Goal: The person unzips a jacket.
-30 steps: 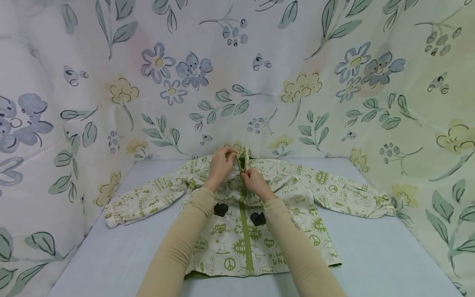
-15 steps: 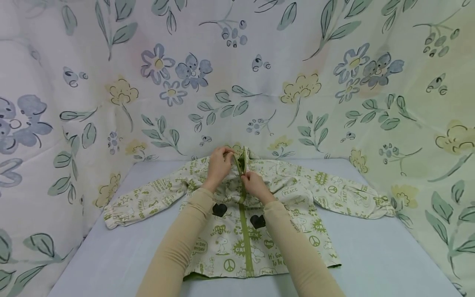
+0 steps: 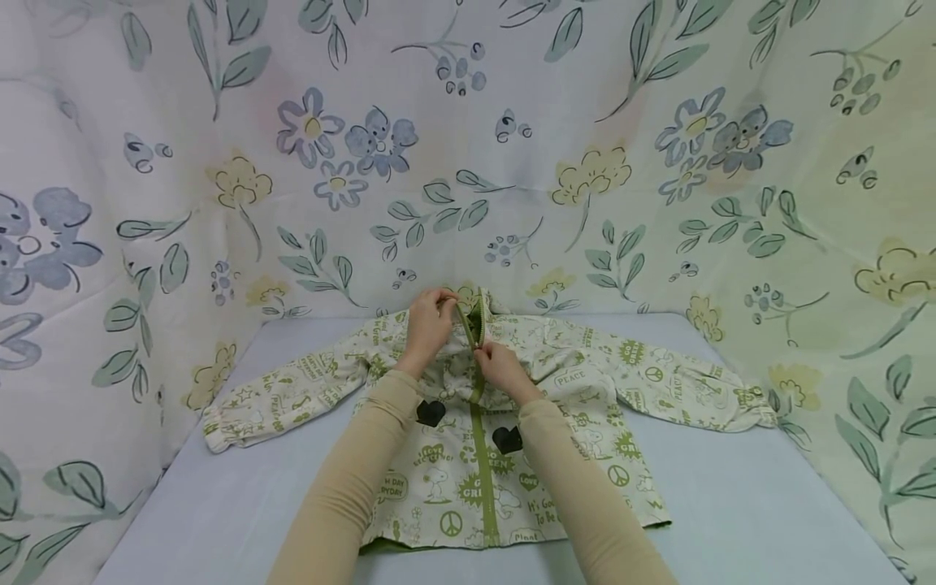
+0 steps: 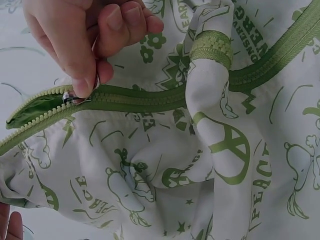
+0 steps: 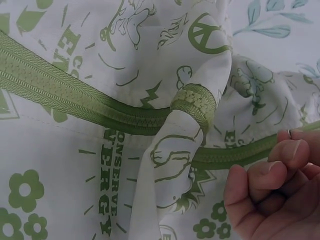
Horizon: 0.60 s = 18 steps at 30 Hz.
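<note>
A white jacket (image 3: 439, 520) with green print lies front up, sleeves spread. Its green zipper (image 3: 483, 463) runs down the middle, parted at the collar and joined below. My right hand (image 3: 504, 367) pinches the metal zipper pull (image 4: 75, 99) between thumb and finger, seen closely in the left wrist view. At the collar, my left hand (image 3: 428, 327) holds the left zipper edge; only its fingertips (image 4: 14, 227) show in the left wrist view's lower corner. In the right wrist view, the right hand's curled fingers (image 5: 267, 175) appear, with the pull mostly hidden.
The jacket lies on a pale table (image 3: 219, 520), with a floral cloth (image 3: 468, 227) hanging behind and at the sides. A fold of jacket fabric (image 4: 215, 125) bulges across the zipper below the right hand. Two black hearts (image 3: 431, 413) sit on the chest.
My right hand has drawn the zipper pull slightly down, so the opening at the collar is longer. My left hand has shifted a little left with the zipper edge.
</note>
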Each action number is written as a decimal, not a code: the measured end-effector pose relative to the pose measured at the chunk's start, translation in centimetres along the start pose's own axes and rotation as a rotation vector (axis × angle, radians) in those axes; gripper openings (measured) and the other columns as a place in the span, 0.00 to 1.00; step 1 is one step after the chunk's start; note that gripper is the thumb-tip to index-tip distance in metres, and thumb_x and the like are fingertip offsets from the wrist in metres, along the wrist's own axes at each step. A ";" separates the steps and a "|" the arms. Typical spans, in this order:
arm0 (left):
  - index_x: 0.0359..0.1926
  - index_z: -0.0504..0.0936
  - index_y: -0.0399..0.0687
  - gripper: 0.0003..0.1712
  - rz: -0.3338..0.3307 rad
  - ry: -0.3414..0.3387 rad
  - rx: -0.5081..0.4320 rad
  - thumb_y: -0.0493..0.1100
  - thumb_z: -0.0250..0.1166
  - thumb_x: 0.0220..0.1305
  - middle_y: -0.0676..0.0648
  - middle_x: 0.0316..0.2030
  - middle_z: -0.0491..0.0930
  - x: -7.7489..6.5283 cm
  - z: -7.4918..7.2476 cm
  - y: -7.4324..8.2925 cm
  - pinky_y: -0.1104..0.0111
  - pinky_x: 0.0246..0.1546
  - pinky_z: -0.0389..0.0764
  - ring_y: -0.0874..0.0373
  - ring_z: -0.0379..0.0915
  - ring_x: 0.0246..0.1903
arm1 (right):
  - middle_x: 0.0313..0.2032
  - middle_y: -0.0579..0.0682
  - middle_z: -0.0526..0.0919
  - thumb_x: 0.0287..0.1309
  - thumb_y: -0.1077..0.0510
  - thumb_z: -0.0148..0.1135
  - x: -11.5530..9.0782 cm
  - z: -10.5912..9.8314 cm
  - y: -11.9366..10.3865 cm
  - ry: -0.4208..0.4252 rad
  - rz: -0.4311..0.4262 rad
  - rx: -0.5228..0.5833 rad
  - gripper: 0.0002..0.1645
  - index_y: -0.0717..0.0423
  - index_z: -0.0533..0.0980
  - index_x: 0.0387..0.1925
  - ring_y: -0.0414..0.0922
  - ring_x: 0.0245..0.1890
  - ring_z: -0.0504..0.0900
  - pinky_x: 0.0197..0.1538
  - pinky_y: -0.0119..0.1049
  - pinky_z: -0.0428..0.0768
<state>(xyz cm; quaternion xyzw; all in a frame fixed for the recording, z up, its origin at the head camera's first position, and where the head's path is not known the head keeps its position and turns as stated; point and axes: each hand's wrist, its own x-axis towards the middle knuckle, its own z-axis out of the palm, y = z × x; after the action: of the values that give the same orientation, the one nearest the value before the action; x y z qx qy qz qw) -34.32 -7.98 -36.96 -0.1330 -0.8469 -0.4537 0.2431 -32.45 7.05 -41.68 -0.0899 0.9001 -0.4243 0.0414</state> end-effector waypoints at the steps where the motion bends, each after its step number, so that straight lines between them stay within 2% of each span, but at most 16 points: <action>1: 0.41 0.80 0.43 0.08 0.000 0.000 -0.005 0.38 0.55 0.68 0.44 0.40 0.74 0.0 0.0 0.0 0.62 0.43 0.73 0.52 0.70 0.42 | 0.15 0.48 0.65 0.71 0.54 0.44 0.0 0.0 0.0 0.001 0.001 0.000 0.19 0.59 0.68 0.25 0.41 0.12 0.58 0.17 0.33 0.62; 4: 0.41 0.80 0.42 0.09 -0.005 0.005 -0.024 0.38 0.54 0.68 0.44 0.40 0.74 0.0 -0.1 -0.1 0.61 0.43 0.73 0.51 0.70 0.42 | 0.16 0.48 0.66 0.71 0.54 0.44 -0.1 0.1 -0.1 0.001 0.007 -0.002 0.18 0.59 0.69 0.26 0.41 0.12 0.59 0.18 0.33 0.62; 11: 0.39 0.81 0.42 0.08 0.007 0.052 -0.017 0.37 0.55 0.68 0.43 0.39 0.75 0.2 -0.4 -0.1 0.59 0.42 0.72 0.50 0.70 0.41 | 0.14 0.47 0.63 0.71 0.53 0.43 -0.3 0.3 -0.2 -0.006 0.009 -0.026 0.20 0.55 0.65 0.21 0.41 0.12 0.58 0.17 0.33 0.61; 18: 0.41 0.81 0.41 0.09 -0.019 0.030 -0.021 0.38 0.55 0.68 0.44 0.41 0.75 0.5 -0.4 -0.6 0.59 0.44 0.71 0.51 0.69 0.43 | 0.13 0.46 0.61 0.71 0.53 0.43 -0.4 0.3 -0.2 -0.015 0.020 -0.013 0.20 0.55 0.63 0.22 0.40 0.11 0.56 0.17 0.33 0.61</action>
<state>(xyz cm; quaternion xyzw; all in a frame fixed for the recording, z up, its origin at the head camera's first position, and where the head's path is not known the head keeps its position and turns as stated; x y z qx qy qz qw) -34.94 -8.68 -36.93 -0.1206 -0.8397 -0.4669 0.2498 -32.00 6.79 -41.77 -0.0840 0.9033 -0.4175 0.0518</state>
